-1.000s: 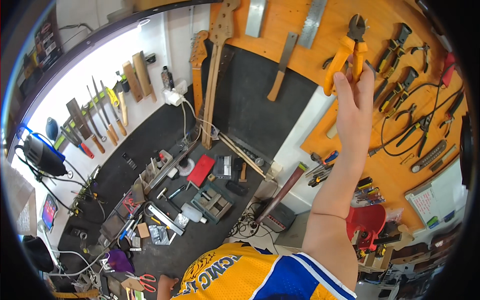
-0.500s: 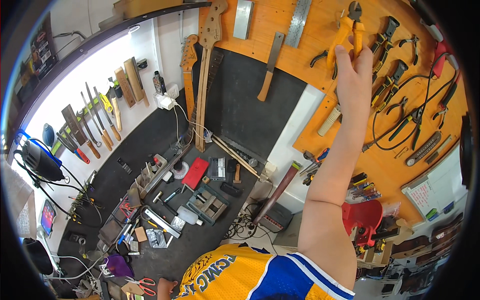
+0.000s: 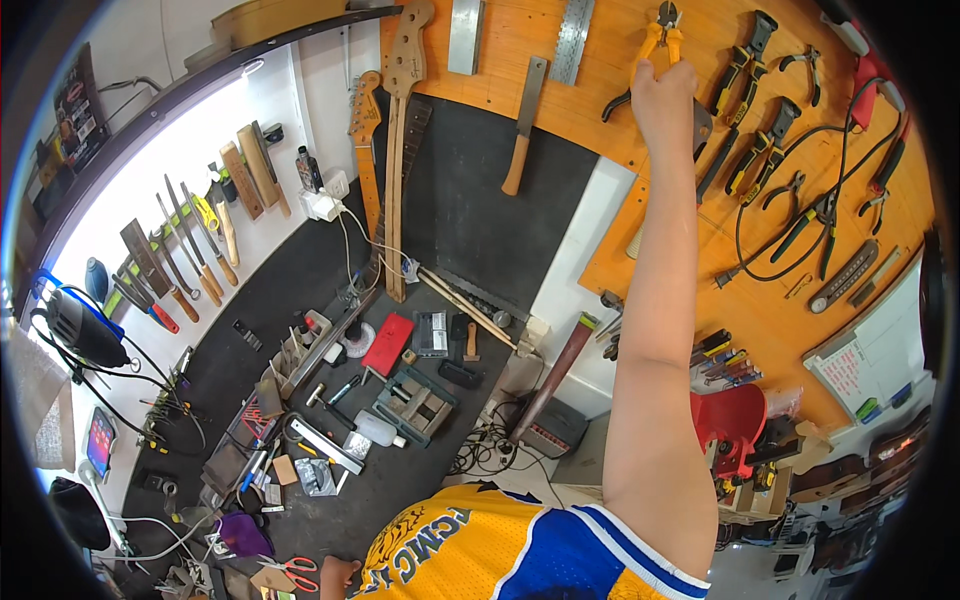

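Dark capitals cross the yellow jersey (image 3: 470,545). The whiteboard (image 3: 872,342) carries red handwriting, illegibly small. A headstock (image 3: 404,45) bears small script.

Up on the orange tool board there are one pair of yellow-handled diagonal cutters (image 3: 664,28), two pairs of black-and-yellow pliers (image 3: 752,50) (image 3: 775,140), two flat metal strips (image 3: 465,38) (image 3: 572,40) and one wooden-handled blade (image 3: 522,140), with one whiteboard (image 3: 855,365) lower down. Further left stand two guitar headstocks (image 3: 408,45) (image 3: 366,112). The dark bench and its edge carry one red case (image 3: 387,343), one green-framed vise (image 3: 425,402), one hammer (image 3: 320,394), one white squeeze bottle (image 3: 376,430), one purple pouch (image 3: 240,535), one tablet (image 3: 98,440) and one pair of red-handled scissors (image 3: 298,574).
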